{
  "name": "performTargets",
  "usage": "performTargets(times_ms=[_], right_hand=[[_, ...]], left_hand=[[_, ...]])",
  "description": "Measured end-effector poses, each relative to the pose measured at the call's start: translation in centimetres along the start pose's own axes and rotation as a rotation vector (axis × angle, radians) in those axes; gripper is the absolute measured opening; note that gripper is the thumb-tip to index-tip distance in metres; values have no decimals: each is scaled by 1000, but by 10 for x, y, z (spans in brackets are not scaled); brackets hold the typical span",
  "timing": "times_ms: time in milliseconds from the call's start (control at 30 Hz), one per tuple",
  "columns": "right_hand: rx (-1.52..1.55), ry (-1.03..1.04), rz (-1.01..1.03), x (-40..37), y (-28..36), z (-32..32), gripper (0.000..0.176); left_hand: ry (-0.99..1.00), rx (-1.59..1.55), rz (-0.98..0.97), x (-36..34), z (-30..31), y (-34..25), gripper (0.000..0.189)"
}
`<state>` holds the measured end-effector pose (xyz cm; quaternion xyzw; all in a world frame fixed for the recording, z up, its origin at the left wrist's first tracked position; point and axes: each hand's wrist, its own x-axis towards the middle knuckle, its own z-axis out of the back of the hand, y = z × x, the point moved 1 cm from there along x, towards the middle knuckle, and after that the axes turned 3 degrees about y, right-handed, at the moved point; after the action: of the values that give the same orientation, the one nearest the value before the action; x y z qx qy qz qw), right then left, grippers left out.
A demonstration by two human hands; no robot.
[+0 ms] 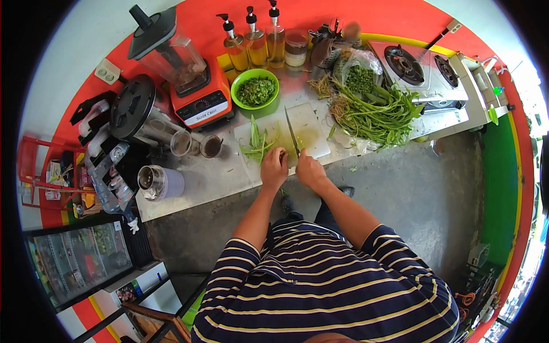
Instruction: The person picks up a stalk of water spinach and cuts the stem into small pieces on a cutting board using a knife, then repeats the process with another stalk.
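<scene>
Clamped around the handle of a knife [291,130], the right hand [309,171] is closed at the front edge of the counter [206,186]. The blade is pointed toward the far side, over a white cutting board [315,117]; whether it is touched to the board cannot be told. The left hand [274,166] is held just beside, its fingers curled inward; whether anything is pinched in them cannot be seen. Behind the hands, a dark shirt [320,274] marked with pale stripes is worn.

On the left part of the board, loose green leaves and stems [255,143] are spread, beyond the left hand and to the left of the blade. Farther left on the metal counter, a lilac container [171,183] is stood near the edge, and two clear cups [211,147] are set behind it, one darkly filled.

To the right of the board, a large bunch of leafy greens [383,114] is heaped, with more greens bundled in a clear plastic bag [366,64] behind it. By the board's far edge, a green bowl [267,108] is filled with cut leaves [255,90]. Beyond it to the left, an orange and black blender [200,106] is placed; along the red wall [200,23], three pump bottles [255,47] of yellowish liquid and a jar [295,48] are lined up. At the far right, a two-burner stove [405,64] is seated on the counter.
</scene>
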<state>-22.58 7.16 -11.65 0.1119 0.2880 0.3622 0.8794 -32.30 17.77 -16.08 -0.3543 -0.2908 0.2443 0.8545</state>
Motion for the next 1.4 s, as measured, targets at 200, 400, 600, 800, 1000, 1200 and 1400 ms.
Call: performTargets(times_ms=[200,400,600,800,1000,1200,1400], right_hand=[[73,31,89,-9,-23,24,33],[189,-45,412,-23,-60,43,31],[424,160,310,-30,-102,63,29],[363,251,183,-28,-117,79,32],[343,65,190,-18,-138,68,34],[315,-47,194,-21,-123,72,33],[392,29,265,-13,-119,63,33]], left_hand=[[-6,-237,93,3,1,-1,15],[-270,-280,137,23,28,-3,13],[-308,36,171,41,44,4,16],[-83,174,208,46,28,5,21],[-12,314,238,39,20,10,22],[-54,287,249,40,23,1,17],[-150,176,182,43,35,-6,15]])
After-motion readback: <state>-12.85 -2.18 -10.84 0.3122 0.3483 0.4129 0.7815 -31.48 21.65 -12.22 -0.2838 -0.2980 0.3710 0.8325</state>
